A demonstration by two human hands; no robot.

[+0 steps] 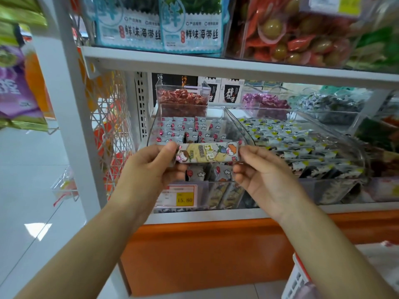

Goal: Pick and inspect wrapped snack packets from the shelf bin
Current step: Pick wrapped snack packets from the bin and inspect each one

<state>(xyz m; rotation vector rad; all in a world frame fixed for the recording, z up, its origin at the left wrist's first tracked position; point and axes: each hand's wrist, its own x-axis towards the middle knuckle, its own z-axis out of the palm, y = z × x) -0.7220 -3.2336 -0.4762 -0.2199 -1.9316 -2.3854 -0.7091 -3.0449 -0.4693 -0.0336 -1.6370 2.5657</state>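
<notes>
White store shelving (216, 65) with an orange base panel (205, 255) fills the view, its middle level lined with clear plastic bins. In front of the leftmost bin (190, 107), which holds small pale wrapped packets, a long snack packet (208, 152) with cartoon print is held level, lengthwise between both hands. The left hand (149, 167) pinches its left end, fingers (167, 151) curled round the wrapper edge with the thumb on top. The right hand (265, 169) pinches the right end the same way. Just right of this bin, a neighbouring bin (336, 134) carries black-and-yellow packets. A yellow price tag (180, 196) sits on the bin front below the hands. Blue-and-white seaweed bags (192, 33) stand on the level above.
</notes>
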